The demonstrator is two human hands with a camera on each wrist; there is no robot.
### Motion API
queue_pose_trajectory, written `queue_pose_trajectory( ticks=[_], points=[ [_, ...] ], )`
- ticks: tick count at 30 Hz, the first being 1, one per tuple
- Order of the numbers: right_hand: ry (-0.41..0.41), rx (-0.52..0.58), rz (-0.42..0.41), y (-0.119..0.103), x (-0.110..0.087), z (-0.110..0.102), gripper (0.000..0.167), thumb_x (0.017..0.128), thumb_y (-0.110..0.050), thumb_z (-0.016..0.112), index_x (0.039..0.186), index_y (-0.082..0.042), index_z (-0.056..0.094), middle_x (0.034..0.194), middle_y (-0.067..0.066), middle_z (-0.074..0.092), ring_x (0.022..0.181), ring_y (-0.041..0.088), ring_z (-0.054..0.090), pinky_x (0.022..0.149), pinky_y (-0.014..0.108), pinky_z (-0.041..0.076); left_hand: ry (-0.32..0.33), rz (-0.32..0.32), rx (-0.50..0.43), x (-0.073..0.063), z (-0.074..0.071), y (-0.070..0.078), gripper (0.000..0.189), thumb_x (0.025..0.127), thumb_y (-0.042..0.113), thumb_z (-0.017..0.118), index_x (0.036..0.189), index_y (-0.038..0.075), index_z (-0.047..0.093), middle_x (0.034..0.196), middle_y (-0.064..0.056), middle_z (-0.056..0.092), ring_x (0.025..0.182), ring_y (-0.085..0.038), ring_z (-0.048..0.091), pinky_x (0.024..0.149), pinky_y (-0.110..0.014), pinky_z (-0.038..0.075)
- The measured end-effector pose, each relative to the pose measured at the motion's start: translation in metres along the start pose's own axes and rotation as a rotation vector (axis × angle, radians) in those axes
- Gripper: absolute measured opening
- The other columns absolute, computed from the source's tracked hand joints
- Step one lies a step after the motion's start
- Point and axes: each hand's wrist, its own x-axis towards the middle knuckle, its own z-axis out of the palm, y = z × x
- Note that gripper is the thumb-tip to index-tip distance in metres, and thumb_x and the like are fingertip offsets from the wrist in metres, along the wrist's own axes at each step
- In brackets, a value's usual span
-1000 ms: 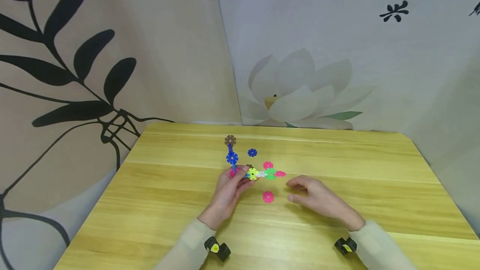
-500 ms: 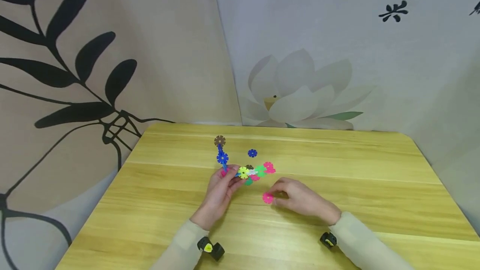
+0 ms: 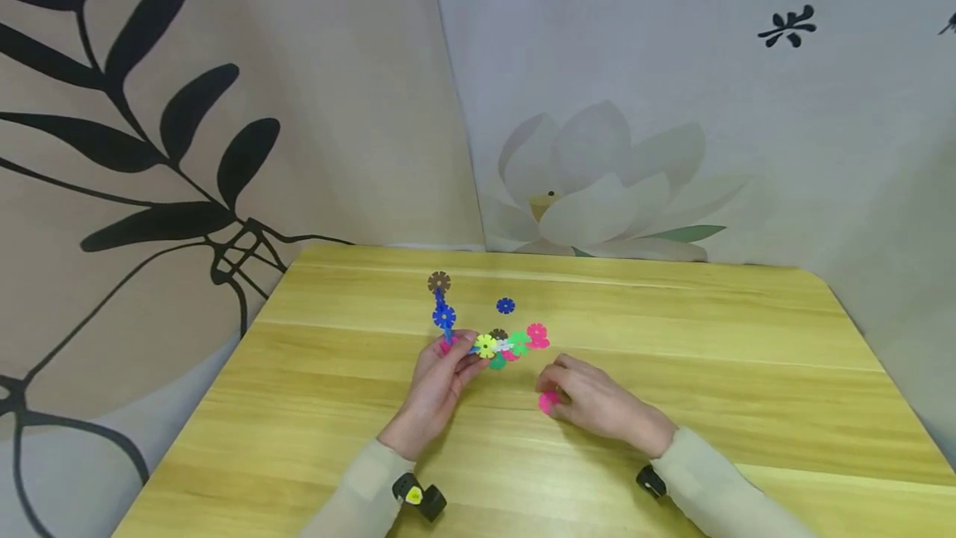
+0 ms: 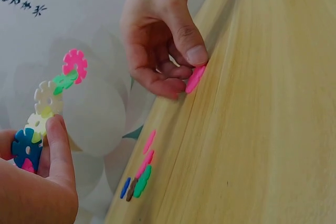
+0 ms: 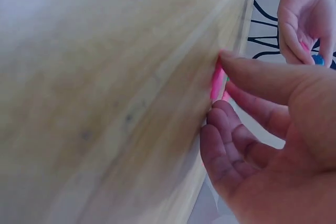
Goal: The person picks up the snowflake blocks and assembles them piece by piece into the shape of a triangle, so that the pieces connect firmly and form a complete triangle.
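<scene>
My left hand (image 3: 441, 384) grips a chain of notched plastic snowflake discs between thumb and fingers. One end rises to a brown disc (image 3: 439, 282) above a blue disc (image 3: 444, 316). The other runs right through a yellow disc (image 3: 486, 345), a white disc (image 4: 48, 98) and a green disc (image 4: 65, 82) to a pink end disc (image 4: 75, 65). Fingers cover part of the chain. Low at the tabletop, my right hand (image 3: 601, 407) pinches a single pink snowflake disc (image 3: 548, 403) by its edge, between thumb and fingertips; the left wrist view shows this disc (image 4: 195, 79) tilted.
Loose discs lie on the wooden table (image 3: 672, 322) beyond and under the chain: a blue one (image 3: 505, 305), a brown one (image 3: 498, 334), a green one (image 3: 497, 363) and pink ones, including one (image 4: 149, 141) seen edge-on. A printed cloth (image 3: 358, 106) hangs behind the table.
My right hand has moved left to the loose pink disc, taken it between thumb and fingers and shifted it slightly right. My left hand has moved a little left with the chain.
</scene>
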Motion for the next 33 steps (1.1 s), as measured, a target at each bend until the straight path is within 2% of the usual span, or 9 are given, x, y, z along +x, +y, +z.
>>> queue_pose_trajectory(
  ticks=[4,8,13,17,23,29,33],
  points=[
    [-0.016,0.000,0.027,0.003,-0.005,-0.004,0.027,0.089,-0.010,0.082,0.114,-0.007,0.074,0.106,-0.002,0.062,0.091,0.011,0.056,0.083,0.033,0.056,-0.008,0.000,0.001,0.001,0.002,-0.002,0.016,0.105,0.010,0.057,0.116,-0.002,0.056,0.107,-0.006,0.060,0.093,-0.016,0.064,0.094,-0.030,0.058],
    [-0.011,0.028,0.055,0.006,-0.012,-0.008,0.017,0.088,-0.007,0.082,0.101,-0.010,0.071,0.099,-0.004,0.058,0.085,0.010,0.054,0.076,0.029,0.054,-0.019,-0.001,0.002,0.002,0.005,-0.004,0.015,0.105,0.010,0.058,0.115,-0.002,0.057,0.107,-0.006,0.060,0.093,-0.016,0.064,0.095,-0.030,0.058],
    [0.012,0.102,0.076,0.011,-0.020,-0.011,0.021,0.088,-0.002,0.078,0.093,-0.014,0.061,0.085,-0.009,0.058,0.075,0.005,0.051,0.066,0.024,0.049,-0.030,-0.013,0.019,0.002,0.007,-0.006,0.018,0.105,0.012,0.059,0.116,-0.002,0.055,0.108,-0.006,0.059,0.094,-0.015,0.064,0.094,-0.029,0.058],
    [0.029,0.174,0.104,0.016,-0.026,-0.012,0.019,0.092,-0.005,0.076,0.094,-0.017,0.062,0.082,-0.012,0.062,0.073,0.002,0.055,0.065,0.023,0.051,-0.040,-0.017,0.036,0.001,0.009,-0.008,0.022,0.105,0.013,0.059,0.118,-0.004,0.054,0.109,-0.007,0.059,0.095,-0.015,0.065,0.094,-0.029,0.058],
    [0.128,0.250,0.181,0.023,-0.035,-0.018,0.012,0.095,-0.012,0.075,0.100,-0.017,0.065,0.088,-0.012,0.068,0.081,0.004,0.063,0.071,0.025,0.054,-0.046,-0.020,0.038,0.001,0.013,-0.009,0.022,0.105,0.013,0.060,0.118,-0.004,0.054,0.111,-0.008,0.060,0.095,-0.015,0.065,0.094,-0.028,0.057],
    [0.253,0.306,0.222,0.024,-0.039,-0.028,0.015,0.094,-0.006,0.076,0.104,-0.012,0.067,0.088,-0.010,0.069,0.083,0.007,0.064,0.076,0.026,0.057,-0.049,-0.035,0.038,0.001,0.015,-0.010,0.024,0.104,0.013,0.061,0.120,-0.005,0.054,0.111,-0.008,0.062,0.095,-0.015,0.066,0.094,-0.029,0.057],
    [0.307,0.353,0.245,0.020,-0.041,-0.034,0.016,0.094,-0.005,0.075,0.106,-0.010,0.068,0.089,-0.008,0.070,0.083,0.010,0.066,0.075,0.027,0.058,-0.058,-0.041,0.047,0.002,0.016,-0.011,0.032,0.104,0.013,0.061,0.125,-0.009,0.050,0.111,-0.007,0.063,0.095,-0.015,0.066,0.095,-0.029,0.057]
  ],
)
